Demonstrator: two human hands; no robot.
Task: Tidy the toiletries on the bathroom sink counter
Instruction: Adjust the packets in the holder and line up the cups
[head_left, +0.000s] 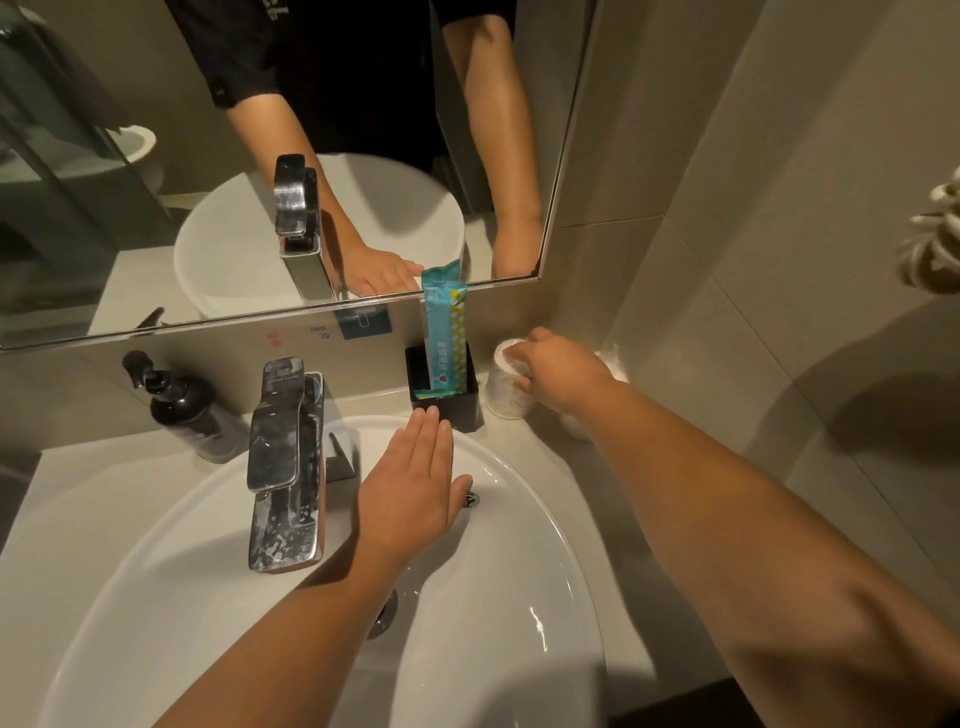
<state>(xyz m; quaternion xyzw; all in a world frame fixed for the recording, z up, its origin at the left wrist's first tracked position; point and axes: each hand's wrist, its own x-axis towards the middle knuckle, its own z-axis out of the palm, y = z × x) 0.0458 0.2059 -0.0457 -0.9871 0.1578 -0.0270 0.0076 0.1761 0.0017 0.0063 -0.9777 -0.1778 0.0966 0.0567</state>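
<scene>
The right hand (558, 371) grasps a white paper cup (506, 384), seemingly upside down, beside the black square holder (457, 405); the left hand (410, 493) hovers flat and released over the white basin's rim (545, 499).

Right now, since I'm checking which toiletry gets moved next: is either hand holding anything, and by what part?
The right hand grips the white paper cup at its top and upper side. The left hand is flat and open over the sink, holding nothing.

Both forearms (727, 493) bare; black short-sleeved top (311, 52) in mirror reflection

Packet (442, 322) in holder (457, 400) — cup (501, 387) right.
</scene>
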